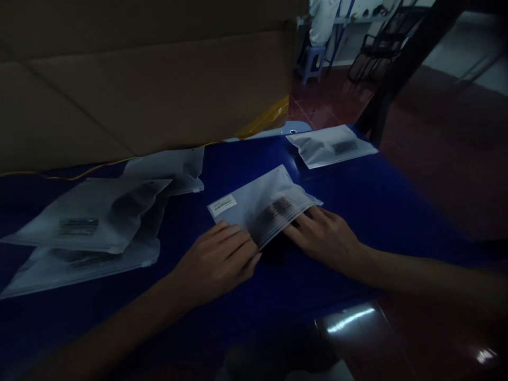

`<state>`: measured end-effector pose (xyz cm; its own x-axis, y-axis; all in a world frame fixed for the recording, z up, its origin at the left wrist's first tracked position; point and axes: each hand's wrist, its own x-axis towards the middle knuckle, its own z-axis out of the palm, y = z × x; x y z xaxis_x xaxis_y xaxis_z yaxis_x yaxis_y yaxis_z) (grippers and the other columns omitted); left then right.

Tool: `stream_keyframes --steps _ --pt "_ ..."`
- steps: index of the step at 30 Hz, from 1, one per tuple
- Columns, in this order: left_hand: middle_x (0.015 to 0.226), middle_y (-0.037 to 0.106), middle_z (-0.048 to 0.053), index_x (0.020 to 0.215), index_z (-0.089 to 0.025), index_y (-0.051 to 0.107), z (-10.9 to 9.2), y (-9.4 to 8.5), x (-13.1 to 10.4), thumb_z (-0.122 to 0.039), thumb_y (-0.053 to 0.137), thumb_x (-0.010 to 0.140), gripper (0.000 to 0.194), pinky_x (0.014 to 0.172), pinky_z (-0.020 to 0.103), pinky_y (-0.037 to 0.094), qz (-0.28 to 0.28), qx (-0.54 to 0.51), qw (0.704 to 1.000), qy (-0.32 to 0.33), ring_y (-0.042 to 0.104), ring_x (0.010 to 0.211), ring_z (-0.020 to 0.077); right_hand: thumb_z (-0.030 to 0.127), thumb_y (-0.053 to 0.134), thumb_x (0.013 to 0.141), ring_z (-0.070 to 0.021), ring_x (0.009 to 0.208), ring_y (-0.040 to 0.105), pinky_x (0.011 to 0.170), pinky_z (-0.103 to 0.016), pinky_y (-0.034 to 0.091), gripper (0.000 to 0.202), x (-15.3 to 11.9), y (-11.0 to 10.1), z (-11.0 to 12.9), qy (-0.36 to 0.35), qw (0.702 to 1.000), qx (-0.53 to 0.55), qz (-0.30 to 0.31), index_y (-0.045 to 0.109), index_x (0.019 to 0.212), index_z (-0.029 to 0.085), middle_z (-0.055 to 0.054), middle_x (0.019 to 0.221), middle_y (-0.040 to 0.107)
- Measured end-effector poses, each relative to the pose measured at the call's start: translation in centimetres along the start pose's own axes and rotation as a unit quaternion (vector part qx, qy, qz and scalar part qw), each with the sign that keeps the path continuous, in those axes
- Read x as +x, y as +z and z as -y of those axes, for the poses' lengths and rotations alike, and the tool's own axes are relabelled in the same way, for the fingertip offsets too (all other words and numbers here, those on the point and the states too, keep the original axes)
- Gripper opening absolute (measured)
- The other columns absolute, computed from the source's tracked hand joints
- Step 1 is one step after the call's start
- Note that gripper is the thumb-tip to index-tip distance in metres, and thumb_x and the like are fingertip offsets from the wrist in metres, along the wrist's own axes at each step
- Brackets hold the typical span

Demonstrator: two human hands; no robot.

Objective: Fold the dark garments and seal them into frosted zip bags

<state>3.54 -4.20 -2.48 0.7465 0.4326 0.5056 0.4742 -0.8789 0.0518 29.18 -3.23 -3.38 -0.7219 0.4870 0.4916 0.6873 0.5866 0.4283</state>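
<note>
A frosted zip bag (260, 196) with a white barcode label lies at the middle of the blue table, a dark item showing through it. My left hand (222, 259) has its fingers curled over the near left corner of this bag, gripping the edge. At the bag's open-looking near right edge is my right hand (323, 233), its fingers reaching inside or under the bag; their tips are hidden, so I cannot tell whether they hold anything.
More frosted zip bags (115, 211) lie overlapping on the left, and another bag (333, 145) lies at the far right of the blue table (357, 206). Behind stands a large cardboard box (159, 95). Farther back are a seated person (322, 21), a blue stool (313, 61) and a dark chair (384, 45).
</note>
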Motion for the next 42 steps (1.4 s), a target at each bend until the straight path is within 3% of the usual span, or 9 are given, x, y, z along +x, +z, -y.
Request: stream_keyframes --steps 4,9,12,18,21,27,33,39,42 --pt "0.081 0.073 0.001 0.089 -0.017 0.061 0.3 -0.1 0.0 -0.01 0.057 0.103 0.017 0.071 0.031 0.047 -0.009 0.008 1.0 -0.024 0.067 0.073 0.0146 0.004 0.059 0.1 -0.0167 0.077 0.072 0.058 -0.026 0.057 0.038 0.2 -0.1 -0.8 -0.029 0.999 0.009 -0.036 0.068 0.135 0.015 -0.005 0.112 0.081" --pt "0.081 0.073 0.002 0.09 -0.016 0.061 0.7 -0.2 -0.2 -0.01 0.055 0.104 0.017 0.07 0.031 0.046 -0.012 0.01 1.0 -0.026 0.067 0.074 0.0151 0.013 0.067 0.099 -0.0216 0.116 0.071 0.079 -0.027 0.06 0.024 0.3 0.5 -2.0 -0.14 0.975 0.101 -0.139 0.068 0.123 0.017 -0.007 0.119 0.08" --pt "0.082 0.074 0.002 0.088 -0.016 0.062 0.6 -0.1 -0.2 -0.01 0.054 0.105 0.019 0.071 0.031 0.047 -0.006 0.005 1.0 -0.015 0.067 0.074 0.0148 0.019 0.067 0.1 -0.0189 0.107 0.073 0.076 -0.026 0.059 0.019 0.4 0.9 -1.8 -0.178 0.963 0.13 -0.157 0.068 0.119 0.022 -0.004 0.114 0.08" --pt "0.079 0.074 0.0 0.085 -0.017 0.063 -0.1 -0.1 0.0 -0.01 0.054 0.104 0.022 0.072 0.031 0.049 -0.003 0.015 1.0 0.003 0.069 0.072 0.0138 0.006 0.061 0.099 -0.0145 0.075 0.072 0.056 -0.024 0.053 0.023 0.5 0.5 -0.4 -0.078 0.991 0.057 -0.097 0.075 0.115 0.015 -0.006 0.099 0.081" --pt "0.08 0.075 -0.001 0.087 -0.018 0.063 -0.1 -0.1 0.1 -0.01 0.056 0.103 0.02 0.073 0.031 0.05 -0.004 0.024 1.0 0.002 0.07 0.073 0.0136 0.002 0.061 0.097 -0.0171 0.08 0.073 0.057 -0.024 0.053 0.029 0.3 0.5 -0.5 -0.063 0.995 0.042 -0.065 0.073 0.123 0.01 -0.011 0.104 0.08" --pt "0.08 0.074 -0.002 0.086 -0.019 0.062 0.4 -0.2 0.0 -0.01 0.055 0.103 0.02 0.074 0.032 0.05 -0.006 0.023 0.999 -0.021 0.069 0.073 0.0136 0.004 0.055 0.101 -0.0161 0.093 0.071 0.067 -0.025 0.056 0.026 0.6 1.6 -2.0 -0.166 0.954 0.227 -0.103 0.069 0.119 0.016 -0.007 0.114 0.077" --pt "0.079 0.073 -0.002 0.086 -0.019 0.061 0.2 -0.2 0.0 -0.01 0.055 0.104 0.021 0.077 0.031 0.05 0.006 0.015 1.0 0.003 0.068 0.072 0.0126 0.004 0.057 0.1 -0.0124 0.076 0.069 0.056 -0.023 0.049 0.022 0.6 1.4 -1.3 -0.1 0.97 0.176 -0.136 0.074 0.108 0.015 -0.003 0.098 0.08" --pt "0.083 0.075 -0.002 0.089 -0.019 0.063 0.3 -0.4 0.1 -0.014 0.057 0.105 0.018 0.078 0.032 0.054 -0.012 0.041 0.999 -0.001 0.069 0.076 0.0139 0.004 0.051 0.102 -0.0188 0.097 0.072 0.066 -0.025 0.057 0.032 0.5 1.1 -0.9 -0.084 0.984 0.158 -0.01 0.071 0.127 0.01 -0.012 0.111 0.079" --pt "0.103 0.077 0.009 0.104 -0.016 0.068 0.5 -0.6 0.0 -0.035 0.066 0.103 0.019 0.082 0.04 0.06 -0.011 0.046 0.999 -0.009 0.073 0.096 0.0251 0.009 0.053 0.103 -0.0207 0.1 0.073 0.064 -0.026 0.056 0.027 0.5 1.3 -1.3 -0.099 0.979 0.178 -0.025 0.072 0.123 0.011 -0.014 0.119 0.078"
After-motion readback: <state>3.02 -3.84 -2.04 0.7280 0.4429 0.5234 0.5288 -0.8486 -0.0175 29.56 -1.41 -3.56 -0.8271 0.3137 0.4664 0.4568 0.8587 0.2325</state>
